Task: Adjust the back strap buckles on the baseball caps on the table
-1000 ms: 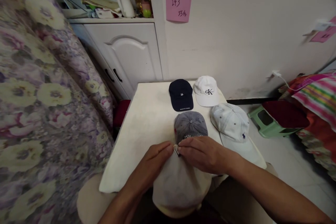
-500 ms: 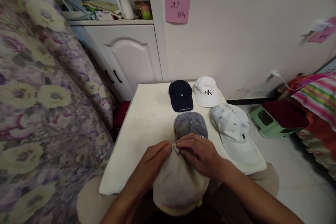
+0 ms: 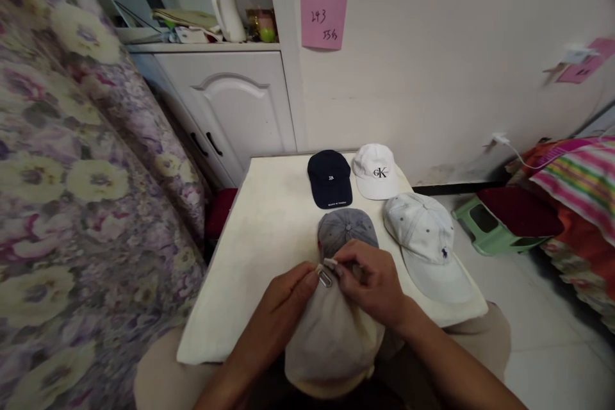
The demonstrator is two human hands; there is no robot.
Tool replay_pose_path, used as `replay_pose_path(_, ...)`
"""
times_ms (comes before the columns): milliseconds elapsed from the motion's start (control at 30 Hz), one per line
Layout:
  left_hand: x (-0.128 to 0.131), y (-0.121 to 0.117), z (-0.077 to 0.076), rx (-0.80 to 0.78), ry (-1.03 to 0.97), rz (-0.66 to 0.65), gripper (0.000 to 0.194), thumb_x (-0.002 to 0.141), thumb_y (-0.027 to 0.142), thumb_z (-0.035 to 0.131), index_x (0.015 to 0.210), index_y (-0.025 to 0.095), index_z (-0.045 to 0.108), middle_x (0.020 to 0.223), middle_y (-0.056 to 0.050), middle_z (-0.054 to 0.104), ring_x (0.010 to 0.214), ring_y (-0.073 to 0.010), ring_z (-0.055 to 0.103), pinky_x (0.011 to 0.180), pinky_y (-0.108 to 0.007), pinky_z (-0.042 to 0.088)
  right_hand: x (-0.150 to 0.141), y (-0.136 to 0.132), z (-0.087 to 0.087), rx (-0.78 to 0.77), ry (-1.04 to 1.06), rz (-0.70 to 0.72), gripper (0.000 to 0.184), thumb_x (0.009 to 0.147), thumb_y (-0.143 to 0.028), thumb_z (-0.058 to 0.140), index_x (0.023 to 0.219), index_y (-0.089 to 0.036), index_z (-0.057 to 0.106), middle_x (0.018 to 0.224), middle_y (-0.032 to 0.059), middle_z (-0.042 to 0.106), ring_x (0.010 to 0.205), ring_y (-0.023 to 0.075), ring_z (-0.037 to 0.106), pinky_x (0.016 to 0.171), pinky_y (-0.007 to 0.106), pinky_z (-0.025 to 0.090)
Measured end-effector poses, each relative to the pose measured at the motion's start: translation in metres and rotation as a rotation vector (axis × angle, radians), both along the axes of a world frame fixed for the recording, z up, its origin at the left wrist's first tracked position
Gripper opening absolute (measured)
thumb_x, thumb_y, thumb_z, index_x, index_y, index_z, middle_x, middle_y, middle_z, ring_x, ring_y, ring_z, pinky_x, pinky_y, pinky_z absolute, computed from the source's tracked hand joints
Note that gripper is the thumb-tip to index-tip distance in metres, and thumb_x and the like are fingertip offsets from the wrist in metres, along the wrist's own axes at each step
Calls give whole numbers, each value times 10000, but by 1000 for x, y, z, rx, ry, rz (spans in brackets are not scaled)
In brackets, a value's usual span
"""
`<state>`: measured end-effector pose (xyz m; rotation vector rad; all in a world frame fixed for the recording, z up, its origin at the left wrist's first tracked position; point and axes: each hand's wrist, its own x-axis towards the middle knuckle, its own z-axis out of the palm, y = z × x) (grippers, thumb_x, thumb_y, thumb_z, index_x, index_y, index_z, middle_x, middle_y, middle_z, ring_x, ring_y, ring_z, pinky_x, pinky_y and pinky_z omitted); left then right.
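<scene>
A beige cap (image 3: pixel 331 346) is held over my lap at the table's near edge, its back strap toward the far side. My left hand (image 3: pixel 291 295) pinches the cap's strap beside a metal buckle (image 3: pixel 325 278). With thumb and fingers closed, my right hand (image 3: pixel 369 275) grips the strap end (image 3: pixel 330 263) just right of the buckle. Right beyond my hands lies a grey cap (image 3: pixel 346 229), partly hidden by the right hand. Farther back are a navy cap (image 3: pixel 330 179) and a white cap (image 3: pixel 375 172). A pale blue cap (image 3: pixel 425 230) rests at the right.
The caps lie on a cream-covered table (image 3: pixel 259 230) against the wall. A floral curtain (image 3: pixel 86 205) hangs at the left, near a white cabinet (image 3: pixel 235 102). On the right floor stands a green stool (image 3: pixel 494 224) with a dark red top, next to a striped cloth (image 3: pixel 581 173).
My right hand has shifted slightly and lifted the strap end, and the metal buckle now shows more plainly. The view has tilted a little upward.
</scene>
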<state>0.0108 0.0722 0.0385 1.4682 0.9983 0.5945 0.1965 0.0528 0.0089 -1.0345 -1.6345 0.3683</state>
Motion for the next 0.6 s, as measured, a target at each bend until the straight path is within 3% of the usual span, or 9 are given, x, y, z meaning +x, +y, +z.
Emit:
replay_pose_path(133,-3,0,0,-117,-73,-6,328,893,491,596,834,170,635,777,-13,597,718,-162,498,617,-240,389,-1,-3,5,-94,175,89,91,862,-156,602,854,-206,678,814,35,686,749,171,649,672,304,535)
replay_pose_path(233,-5,1,1,-240,-159,-27,315,815,473,698,879,166,664,764,-11,618,682,-150,509,593,-228,380,2,-5,9,-39,149,159,101,879,-157,616,908,-214,695,880,51,703,854,197,666,772,353,550)
replay_pose_path(333,-5,1,2,-273,-195,-22,311,768,459,748,835,163,679,712,2,602,629,-126,479,557,-208,356,9,-6,13,-22,94,143,138,879,-140,613,955,-221,695,965,70,706,947,219,661,838,387,545)
replay_pose_path(433,-5,-1,5,-254,-205,-9,308,735,457,771,771,163,688,661,8,577,593,-113,447,523,-197,325,15,-6,16,-121,97,192,219,890,-169,602,1091,-220,673,1116,87,692,1070,237,632,935,416,512)
replay_pose_path(500,-6,-2,7,-246,-217,9,297,730,450,774,751,165,694,657,7,575,590,-111,443,520,-196,319,17,-6,16,-274,137,297,220,901,-230,612,1114,-218,666,1077,69,700,1007,217,646,884,375,529)
replay_pose_path(600,-10,-1,7,-243,-216,-5,281,751,444,758,745,169,702,655,9,576,580,-104,437,522,-200,316,14,-5,12,-509,334,477,179,873,-340,674,993,-207,663,811,2,670,695,137,618,621,248,513)
